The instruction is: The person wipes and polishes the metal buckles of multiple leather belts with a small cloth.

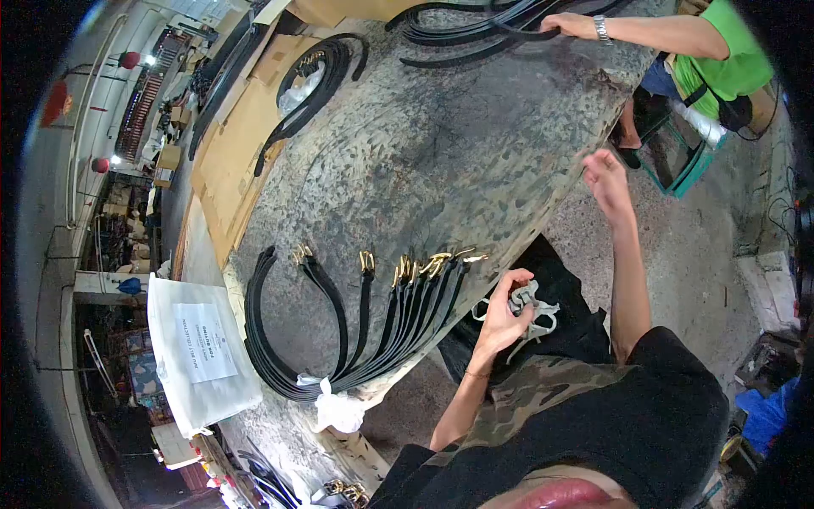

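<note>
A bundle of pale strips or ties (534, 312) is in my left hand (506, 318), whose fingers are curled round it over the dark cloth on my lap. My right hand (607, 180) is raised past the table's edge with its fingers bent; motion blurs it, and whether it holds anything is not clear. Black belts with gold buckles (407, 318) lie fanned out on the worn table (381, 170), left of my left hand. White plastic (339, 409) sits at the curved end of these belts.
Across the table a co-worker's hand (570, 25) holds more black belts (475, 30). A coiled belt bundle (320, 93) lies near cardboard (233, 170). A white labelled packet (203, 352) is at the left edge. A green stool (691, 170) stands on the floor at right.
</note>
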{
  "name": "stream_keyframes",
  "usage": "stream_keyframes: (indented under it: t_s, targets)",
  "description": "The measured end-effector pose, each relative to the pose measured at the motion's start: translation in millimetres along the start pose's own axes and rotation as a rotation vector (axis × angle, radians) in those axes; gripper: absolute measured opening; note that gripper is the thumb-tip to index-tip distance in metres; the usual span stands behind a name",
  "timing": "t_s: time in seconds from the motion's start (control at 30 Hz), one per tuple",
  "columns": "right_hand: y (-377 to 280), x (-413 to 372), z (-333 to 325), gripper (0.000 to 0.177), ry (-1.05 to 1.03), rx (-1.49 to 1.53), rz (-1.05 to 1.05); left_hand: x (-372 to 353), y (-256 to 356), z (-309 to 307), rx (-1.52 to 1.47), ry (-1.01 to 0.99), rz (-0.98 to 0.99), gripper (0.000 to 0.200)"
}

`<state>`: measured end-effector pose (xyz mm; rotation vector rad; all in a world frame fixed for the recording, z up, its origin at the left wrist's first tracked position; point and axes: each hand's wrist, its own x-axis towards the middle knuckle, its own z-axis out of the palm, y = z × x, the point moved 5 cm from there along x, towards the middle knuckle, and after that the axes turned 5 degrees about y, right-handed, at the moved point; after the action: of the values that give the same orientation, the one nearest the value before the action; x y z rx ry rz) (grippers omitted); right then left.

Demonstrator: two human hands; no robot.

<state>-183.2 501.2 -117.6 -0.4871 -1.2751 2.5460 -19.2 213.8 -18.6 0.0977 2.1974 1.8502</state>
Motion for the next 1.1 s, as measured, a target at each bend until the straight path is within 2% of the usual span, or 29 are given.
stream_keyframes:
  t_s: [0.03,0.1,0.17,0.23,0.3,0.33,0.4,0.43,0.5,0.57,0.63,0.67,0.73,0.77,0.8,0.87,0.93,1.0,1.03,1.07,1.1]
  targets:
    - [2.9,2.9,4.7,0.016,-0.056,-0.237,-0.036,2.2,0.8,0.6,-0.006,0.013,0.002,0.047]
    - [-5.7,0.3,12.8,0.016,-0.043,-0.254,-0.088,7.6,1.5,0.3,-0.010,0.030,0.031,0.045]
    - [-14.6,-10.8,25.3,0.015,0.003,0.131,0.100,10.0,8.8,3.3,0.001,0.011,0.076,0.042]
    - [-8.2,-0.3,15.3,0.012,-0.055,0.186,0.115,13.2,16.8,4.7,-0.014,-0.002,0.121,0.040]
    - [-12.1,3.8,12.4,0.012,-0.016,-0.466,-0.148,13.8,20.0,4.3,-0.034,-0.025,0.131,0.041]
    - [-14.3,3.0,14.1,0.012,-0.019,-0.462,-0.148,15.4,23.3,3.1,-0.030,-0.022,0.132,0.041]
    - [-21.2,-0.1,12.7,0.015,0.009,-0.186,-0.091,16.9,36.9,1.2,-0.009,-0.016,0.245,0.044]
    - [-15.0,3.4,9.4,0.015,0.006,-0.185,-0.091,18.8,38.1,-1.1,-0.007,-0.013,0.247,0.044]
    - [-9.1,8.6,4.8,0.017,0.057,-0.561,-0.229,21.7,42.0,-3.9,0.013,-0.005,0.301,0.046]
    - [-12.6,11.6,2.4,0.020,0.046,-0.584,-0.234,30.0,45.1,-4.0,-0.004,0.026,0.297,0.045]
    - [-13.1,4.1,-5.3,0.025,0.076,-0.231,-0.171,37.6,51.0,-8.7,0.123,0.133,0.334,0.042]
    - [-8.4,7.1,-16.9,0.028,0.107,-0.147,-0.166,45.8,56.8,-10.1,0.180,0.226,0.360,0.036]
    - [-5.7,6.7,-43.1,0.029,0.148,-0.147,-0.143,75.4,68.3,-16.1,0.303,0.393,0.473,0.028]
    - [-5.5,2.4,-52.3,0.030,0.183,-0.153,-0.113,92.1,77.1,-17.6,0.294,0.510,0.451,0.024]
    - [-12.4,-9.2,-58.0,0.029,0.218,-0.146,-0.072,109.1,85.2,-15.8,0.359,0.654,0.564,0.023]
    - [-19.3,-24.1,-80.4,0.026,0.252,-0.148,-0.066,149.7,90.3,-0.4,0.344,0.764,0.606,0.025]
    - [-25.4,-41.3,-113.1,0.024,0.283,-0.171,-0.047,184.0,87.3,31.3,0.429,0.687,0.634,0.027]
    - [-34.7,-56.6,-143.8,0.019,0.342,-0.154,-0.068,215.9,47.8,74.8,0.548,0.406,0.561,0.022]
    - [-38.8,-63.8,-156.0,0.019,0.336,-0.167,-0.069,210.8,37.8,99.2,0.534,0.371,0.786,0.022]
    - [-42.1,-70.7,-171.4,0.017,0.392,-0.150,-0.059,196.5,41.6,115.9,0.541,0.366,0.929,0.023]
    - [-45.6,-76.8,-185.4,0.015,0.445,-0.136,-0.046,188.4,40.2,122.6,0.534,0.382,0.919,0.023]
